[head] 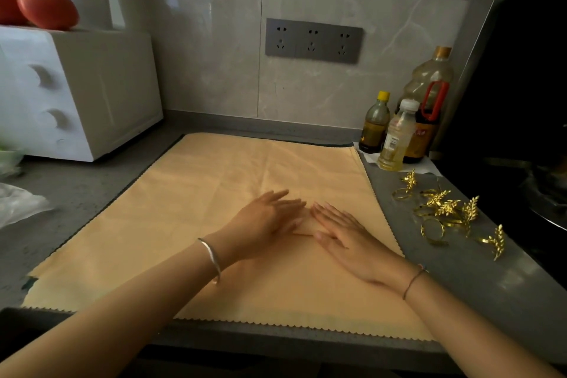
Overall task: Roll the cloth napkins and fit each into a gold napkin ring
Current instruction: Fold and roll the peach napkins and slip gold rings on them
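A large pale-yellow cloth napkin (190, 212) with zigzag edges lies spread flat over the grey counter. My left hand (267, 221) and my right hand (343, 233) both rest flat on its middle, fingers straight, fingertips almost meeting. A darker cloth edge shows under the napkin at the far side and left. Several gold napkin rings (441, 212) with leaf decorations lie scattered on the counter to the right of the napkin, apart from both hands.
Three bottles (395, 138) stand at the back right by a dark stove area (521, 132). A white box with drawers (76, 92) holding tomatoes (46, 6) sits at the back left. A plastic bag (18, 202) lies at the left edge.
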The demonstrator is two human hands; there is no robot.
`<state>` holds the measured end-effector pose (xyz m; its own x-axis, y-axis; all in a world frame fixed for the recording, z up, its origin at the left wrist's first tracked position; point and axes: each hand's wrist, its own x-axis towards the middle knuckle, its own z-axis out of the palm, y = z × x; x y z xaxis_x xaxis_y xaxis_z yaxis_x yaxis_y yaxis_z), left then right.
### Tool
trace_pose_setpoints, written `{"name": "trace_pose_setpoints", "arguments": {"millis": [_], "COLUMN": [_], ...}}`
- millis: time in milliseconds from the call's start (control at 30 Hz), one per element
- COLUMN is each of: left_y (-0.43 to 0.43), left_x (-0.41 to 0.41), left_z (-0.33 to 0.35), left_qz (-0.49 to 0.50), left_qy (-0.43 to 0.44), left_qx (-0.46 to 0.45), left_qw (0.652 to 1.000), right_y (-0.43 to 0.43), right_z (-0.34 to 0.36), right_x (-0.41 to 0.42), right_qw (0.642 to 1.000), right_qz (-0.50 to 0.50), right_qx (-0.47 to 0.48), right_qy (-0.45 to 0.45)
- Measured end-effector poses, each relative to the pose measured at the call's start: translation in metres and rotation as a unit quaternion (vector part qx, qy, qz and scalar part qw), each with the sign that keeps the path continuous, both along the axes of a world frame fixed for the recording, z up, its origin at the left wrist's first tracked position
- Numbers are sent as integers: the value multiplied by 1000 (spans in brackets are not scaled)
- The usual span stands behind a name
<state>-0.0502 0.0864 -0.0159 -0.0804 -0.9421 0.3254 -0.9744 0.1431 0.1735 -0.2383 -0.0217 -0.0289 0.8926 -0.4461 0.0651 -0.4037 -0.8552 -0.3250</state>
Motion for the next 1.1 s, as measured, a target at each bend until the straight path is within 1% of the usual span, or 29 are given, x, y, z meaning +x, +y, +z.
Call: {"name": "trace_pose_setpoints", "arguments": {"millis": [100, 200, 233, 333, 367, 433, 500, 600, 733, 833, 900, 967, 1033, 1100], "left_y": [14, 14, 13, 11, 10, 9, 6, 2, 2, 15, 29, 42, 51, 56], "left_x": [3, 7, 8, 9, 10, 10, 9, 10, 1, -2, -5, -7, -8, -5], "left_z": [-4, -2, -2, -2, -4, -4, -3, -8, -2, 0, -6, -13, -14, -11], "left_qz": [-36, -42, -46, -54, -52, -54, -61, -60, -42, -61, -95, -108, -99, -67], "left_qy": [-66, -72, -68, -68, -72, -82, -109, -158, -176, -200, -200, -183, -134, -52], "left_qx": [31, 37, 36, 18, 10, -4, -21, -89, -59, -74, -94, -100, -102, -103], "left_qw": [997, 996, 996, 996, 996, 995, 992, 982, 982, 975, 971, 972, 981, 991], "right_y": [1, -3, -4, -9, -11, -11, -10, -8, -6, 4, 15, 23, 26, 25], "right_z": [1, 4, 7, 14, 13, 12, 10, 9, 8, 12, 13, 8, 4, 5], "right_x": [-1, -1, -2, -11, -14, -20, -21, -19, -19, -26, -35, -43, -47, -48], "right_qw": [1000, 1000, 999, 986, 983, 983, 986, 982, 976, 972, 970, 971, 975, 980], "right_qz": [6, 13, 12, 11, 17, 27, 17, 9, 11, 35, 62, 78, 70, 49], "right_qx": [-14, -27, -42, -110, -120, -104, -77, -80, -110, -142, -156, -148, -116, -74], "right_qy": [12, 0, -20, -122, -140, -146, -150, -173, -189, -185, -177, -172, -174, -177]}}
